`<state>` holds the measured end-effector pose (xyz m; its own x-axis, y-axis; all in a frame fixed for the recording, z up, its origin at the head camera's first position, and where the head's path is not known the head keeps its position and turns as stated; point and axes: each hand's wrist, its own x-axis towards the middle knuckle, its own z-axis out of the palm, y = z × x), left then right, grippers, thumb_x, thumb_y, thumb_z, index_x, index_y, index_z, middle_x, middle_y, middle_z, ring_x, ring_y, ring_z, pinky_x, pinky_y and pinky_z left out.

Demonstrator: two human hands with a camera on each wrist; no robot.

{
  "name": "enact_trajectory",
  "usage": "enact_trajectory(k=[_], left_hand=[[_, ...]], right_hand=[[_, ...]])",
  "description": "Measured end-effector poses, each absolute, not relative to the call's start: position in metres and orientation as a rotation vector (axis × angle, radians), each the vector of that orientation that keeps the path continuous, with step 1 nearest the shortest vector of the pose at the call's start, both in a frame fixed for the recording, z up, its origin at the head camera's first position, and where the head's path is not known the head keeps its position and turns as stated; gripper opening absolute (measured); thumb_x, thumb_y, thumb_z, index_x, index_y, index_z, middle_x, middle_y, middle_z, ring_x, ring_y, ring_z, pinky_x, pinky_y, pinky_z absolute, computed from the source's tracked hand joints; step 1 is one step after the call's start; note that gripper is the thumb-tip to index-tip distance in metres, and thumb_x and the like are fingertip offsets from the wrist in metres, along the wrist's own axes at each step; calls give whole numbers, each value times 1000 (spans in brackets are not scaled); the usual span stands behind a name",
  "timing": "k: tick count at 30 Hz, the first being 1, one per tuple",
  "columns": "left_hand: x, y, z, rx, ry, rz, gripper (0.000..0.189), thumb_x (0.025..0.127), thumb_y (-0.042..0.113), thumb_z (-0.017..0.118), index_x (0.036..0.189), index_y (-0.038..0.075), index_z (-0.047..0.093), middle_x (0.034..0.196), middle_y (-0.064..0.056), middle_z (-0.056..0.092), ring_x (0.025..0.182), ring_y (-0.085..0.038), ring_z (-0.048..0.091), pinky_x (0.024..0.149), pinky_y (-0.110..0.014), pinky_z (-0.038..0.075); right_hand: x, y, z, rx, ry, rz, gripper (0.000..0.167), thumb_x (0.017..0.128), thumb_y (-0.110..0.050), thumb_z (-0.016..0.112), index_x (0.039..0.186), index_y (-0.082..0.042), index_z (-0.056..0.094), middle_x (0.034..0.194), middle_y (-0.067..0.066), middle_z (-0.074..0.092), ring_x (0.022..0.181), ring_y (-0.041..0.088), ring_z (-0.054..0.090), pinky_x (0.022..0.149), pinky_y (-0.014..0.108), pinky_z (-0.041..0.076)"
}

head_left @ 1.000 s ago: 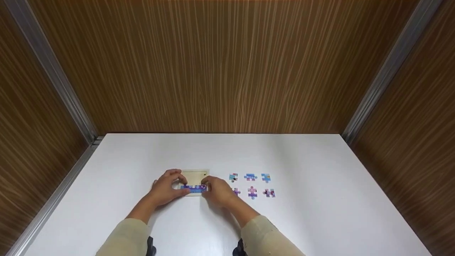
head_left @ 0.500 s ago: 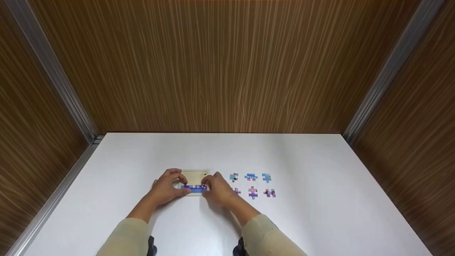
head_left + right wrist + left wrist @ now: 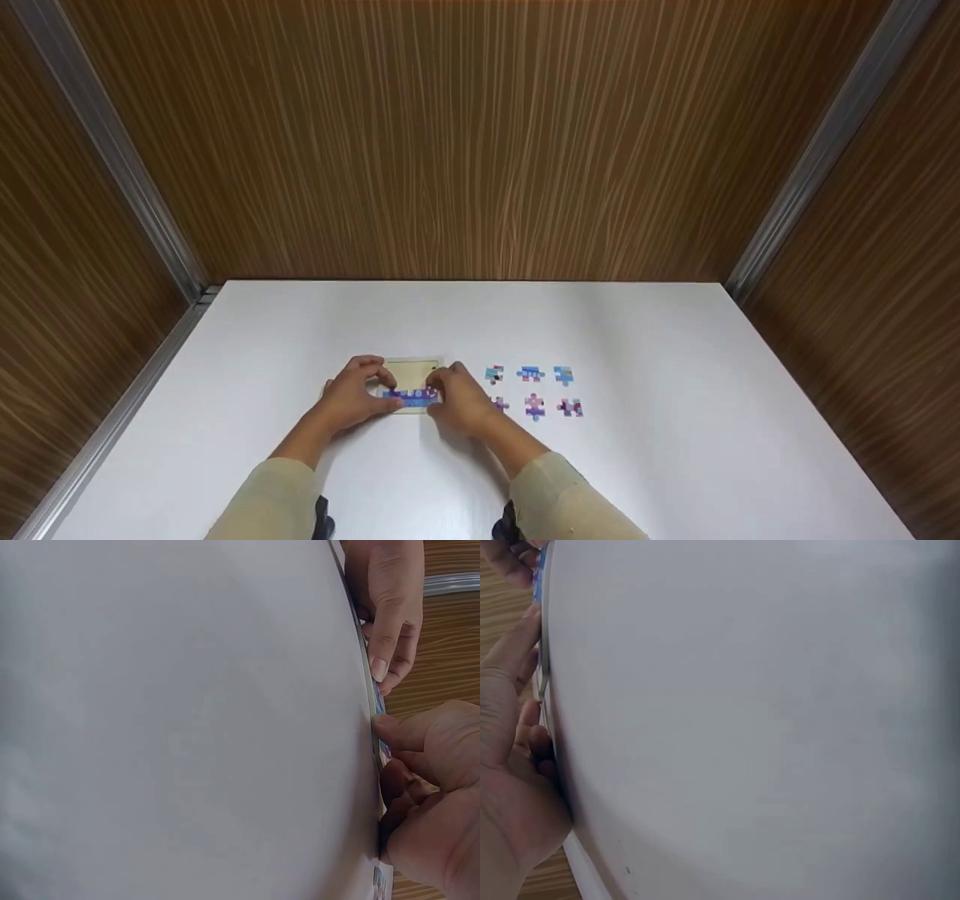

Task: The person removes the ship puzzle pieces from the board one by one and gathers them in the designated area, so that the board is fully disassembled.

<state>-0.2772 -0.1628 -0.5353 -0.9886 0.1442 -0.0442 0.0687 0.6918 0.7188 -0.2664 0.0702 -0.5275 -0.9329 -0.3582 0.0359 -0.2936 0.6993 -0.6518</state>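
A small pale wooden puzzle tray [image 3: 411, 372] lies on the white table. Blue and purple jigsaw pieces [image 3: 412, 400] form a row along its near side. At the left end of that row, my left hand [image 3: 349, 395] pinches a piece between a bent index finger and thumb, the thumb lying over the near edge. From the right, my right hand [image 3: 460, 403] pinches the jigsaw piece at the row's other end, mostly covered by its fingers. In the right wrist view, the right thumb [image 3: 397, 732] rests at the tray's edge, with the left hand [image 3: 386, 607] beyond it.
Right of the tray lie loose jigsaw pieces in two rows, among them a blue one [image 3: 564, 375], a pink one [image 3: 535, 406] and a dark-and-pink one [image 3: 570, 407]. My right hand partly hides another piece [image 3: 500, 404]. Wood-grain panels [image 3: 472, 150] wall the table's back and sides.
Both hands stay at the row of pieces. The right fingers shift very slightly at its right end; the loose pieces stay where they are.
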Motion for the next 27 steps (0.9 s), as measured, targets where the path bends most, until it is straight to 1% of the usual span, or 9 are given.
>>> enact_trajectory(k=[5, 9, 14, 17, 19, 22, 27], left_hand=[[-276, -160, -529, 135, 2776, 1171, 29, 85, 31, 95, 103, 20, 75, 164, -9, 50, 156, -42, 45, 124, -67, 23], [-275, -158, -526, 135, 2769, 1171, 31, 84, 31, 95, 103, 18, 75, 164, -10, 49, 156, -44, 45, 124, -69, 23], [-276, -159, -527, 152, 2776, 1158, 31, 83, 32, 95, 104, 19, 75, 164, -10, 49, 155, -45, 46, 125, -77, 18], [-277, -160, -529, 159, 2780, 1152, 31, 83, 32, 95, 104, 20, 75, 164, -9, 49, 155, -45, 46, 125, -82, 14], [-277, -160, -529, 159, 2782, 1157, 31, 83, 32, 96, 104, 20, 75, 163, -9, 49, 154, -45, 47, 125, -81, 15], [-276, -160, -528, 165, 2787, 1163, 32, 83, 32, 96, 104, 19, 75, 163, -9, 50, 153, -46, 48, 124, -80, 17], [-275, -159, -527, 155, 2791, 1162, 32, 83, 31, 96, 103, 19, 75, 162, -10, 51, 153, -46, 49, 124, -79, 19]], right_hand=[[-266, 70, -527, -517, 2782, -1058, 39, 95, -5, 78, 132, -3, 67, 115, 8, 60, 102, 17, 60, 104, 42, 57], [-266, 70, -527, -509, 2775, -1076, 39, 93, -4, 79, 130, -4, 67, 114, 9, 60, 103, 18, 61, 106, 44, 57], [-266, 69, -528, -524, 2793, -1110, 38, 90, -1, 80, 126, -3, 67, 111, 8, 60, 99, 17, 58, 100, 41, 57], [-267, 68, -529, -529, 2797, -1143, 37, 88, 1, 81, 123, -3, 68, 109, 7, 60, 95, 15, 56, 94, 37, 56], [-267, 69, -529, -522, 2791, -1150, 36, 89, 0, 81, 123, -4, 69, 109, 6, 60, 95, 14, 56, 94, 35, 56], [-267, 70, -527, -509, 2772, -1150, 36, 91, -1, 81, 125, -6, 69, 109, 5, 60, 96, 14, 57, 94, 35, 56], [-267, 71, -524, -502, 2765, -1103, 45, 95, -3, 79, 139, -6, 67, 113, 6, 63, 101, 15, 61, 99, 37, 59]])
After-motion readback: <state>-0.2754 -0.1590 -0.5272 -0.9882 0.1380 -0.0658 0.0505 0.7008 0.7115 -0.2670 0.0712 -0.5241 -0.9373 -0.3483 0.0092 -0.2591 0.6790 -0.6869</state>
